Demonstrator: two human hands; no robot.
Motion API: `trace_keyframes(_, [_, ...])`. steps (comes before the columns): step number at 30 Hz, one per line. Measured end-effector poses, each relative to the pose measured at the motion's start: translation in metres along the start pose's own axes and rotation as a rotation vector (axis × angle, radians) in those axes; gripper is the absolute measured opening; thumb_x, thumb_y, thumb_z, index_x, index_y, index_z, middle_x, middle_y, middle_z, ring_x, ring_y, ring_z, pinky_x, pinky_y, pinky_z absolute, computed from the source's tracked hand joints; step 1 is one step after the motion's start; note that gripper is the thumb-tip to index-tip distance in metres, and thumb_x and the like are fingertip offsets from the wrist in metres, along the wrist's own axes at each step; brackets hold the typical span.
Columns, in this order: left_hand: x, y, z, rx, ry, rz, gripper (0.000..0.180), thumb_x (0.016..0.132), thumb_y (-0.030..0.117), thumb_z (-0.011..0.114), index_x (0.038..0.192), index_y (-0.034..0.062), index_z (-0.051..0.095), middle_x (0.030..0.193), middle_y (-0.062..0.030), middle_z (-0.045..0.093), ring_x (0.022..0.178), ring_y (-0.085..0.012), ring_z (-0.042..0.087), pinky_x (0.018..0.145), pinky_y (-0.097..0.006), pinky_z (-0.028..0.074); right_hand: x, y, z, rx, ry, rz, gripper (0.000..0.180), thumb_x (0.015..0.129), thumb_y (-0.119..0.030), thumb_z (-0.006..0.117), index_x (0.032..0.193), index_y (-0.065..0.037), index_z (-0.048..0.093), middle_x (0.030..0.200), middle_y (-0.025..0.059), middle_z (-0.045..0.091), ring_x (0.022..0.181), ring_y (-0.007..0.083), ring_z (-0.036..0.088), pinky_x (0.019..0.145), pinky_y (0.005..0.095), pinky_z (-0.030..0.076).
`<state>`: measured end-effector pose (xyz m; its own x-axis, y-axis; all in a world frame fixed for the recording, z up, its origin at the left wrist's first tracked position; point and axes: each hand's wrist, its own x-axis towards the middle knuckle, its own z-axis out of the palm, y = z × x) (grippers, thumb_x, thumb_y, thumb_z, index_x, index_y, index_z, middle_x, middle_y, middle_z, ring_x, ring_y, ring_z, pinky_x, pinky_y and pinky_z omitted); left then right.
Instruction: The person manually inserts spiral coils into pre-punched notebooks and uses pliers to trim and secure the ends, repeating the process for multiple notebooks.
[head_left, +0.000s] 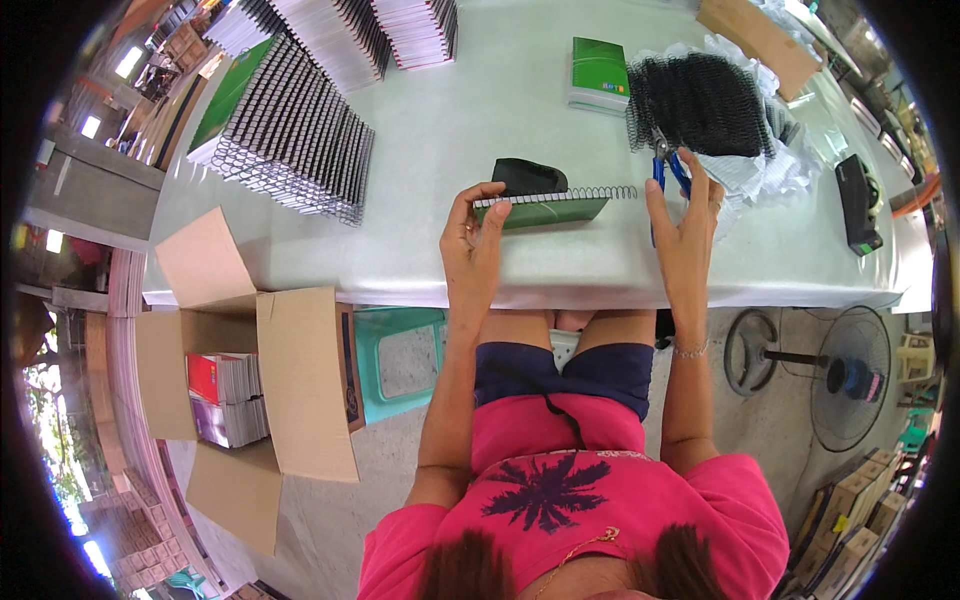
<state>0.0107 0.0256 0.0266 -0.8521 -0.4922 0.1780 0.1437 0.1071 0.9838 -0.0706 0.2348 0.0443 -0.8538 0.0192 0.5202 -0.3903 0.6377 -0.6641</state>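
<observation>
My left hand (472, 235) grips the left end of a green-covered notebook (550, 212), its bound edge turned up and away from me. A wire-like spiral coil (622, 192) runs along that edge and sticks out past the notebook's right end. Blue-handled cutting pliers (668, 168) are in my right hand (685, 225), jaws pointing away, just right of the coil's free end. Right behind the notebook lies a black curved object (530, 176) whose kind I cannot make out. A pile of black spiral coils (700, 105) rests on white plastic wrapping (738, 178) beyond the pliers.
Tall stacks of spiral-bound notebooks (290, 140) stand at the far left. A short green notebook stack (598, 72) sits beside the coils. A black dispenser-like object (858, 205) lies at right. Below the table (430, 120) are an open carton (300, 380), a green stool (375, 395) and a fan (850, 378).
</observation>
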Motion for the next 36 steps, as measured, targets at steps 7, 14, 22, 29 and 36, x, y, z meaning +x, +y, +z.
trace_keyframes(7, [0.004,-0.002,-0.011,0.076,-0.077,0.014,0.023,0.096,0.008,0.062,0.117,-0.0013,0.066,0.080,-0.0005,0.064,0.072,-0.0038,0.053,0.069,-0.019,0.045,-0.047,-0.064,0.006,0.207,-0.231,-0.213,0.046,0.075,-0.017,0.075,0.119,-0.013,0.064,0.112,0.0136,0.055,0.100,0.0306,0.054,0.088,0.0407,0.043])
trace_keyframes(14, [0.003,-0.002,-0.013,0.008,-0.087,0.011,0.031,0.090,-0.009,0.050,0.116,-0.0028,0.066,0.096,-0.0098,0.072,0.093,-0.0120,0.067,0.082,-0.023,0.052,-0.069,-0.078,0.031,0.189,-0.241,-0.331,0.045,0.076,-0.020,0.076,0.119,-0.012,0.064,0.113,0.0124,0.054,0.097,0.0290,0.056,0.085,0.0413,0.044])
trace_keyframes(22, [-0.001,-0.003,-0.007,-0.025,-0.043,0.049,0.033,0.087,-0.012,0.048,0.115,-0.0047,0.066,0.098,-0.0110,0.073,0.095,-0.0144,0.069,0.084,-0.025,0.053,-0.073,-0.078,0.035,0.233,-0.285,-0.292,0.041,0.081,-0.018,0.072,0.120,-0.010,0.060,0.111,0.0139,0.055,0.094,0.0294,0.060,0.078,0.0398,0.048])
trace_keyframes(29, [-0.010,0.003,-0.003,0.155,0.046,0.183,0.032,0.087,-0.011,0.052,0.112,-0.0011,0.068,0.095,-0.0101,0.074,0.093,-0.0149,0.069,0.077,-0.025,0.053,-0.039,-0.068,0.018,1.387,-1.194,0.685,0.037,0.103,-0.028,0.046,0.128,-0.001,0.043,0.103,0.0085,0.056,0.089,0.0180,0.062,0.072,0.0309,0.050])
trace_keyframes(36, [0.000,0.032,-0.021,0.056,0.165,-0.053,0.022,0.091,0.006,0.066,0.113,0.0017,0.070,0.084,-0.0002,0.068,0.071,-0.0045,0.055,0.060,-0.019,0.043,-0.001,-0.032,-0.018,0.632,-0.894,0.160,0.030,0.095,-0.018,0.057,0.122,-0.006,0.054,0.105,0.0087,0.052,0.096,0.0159,0.053,0.085,0.0285,0.043])
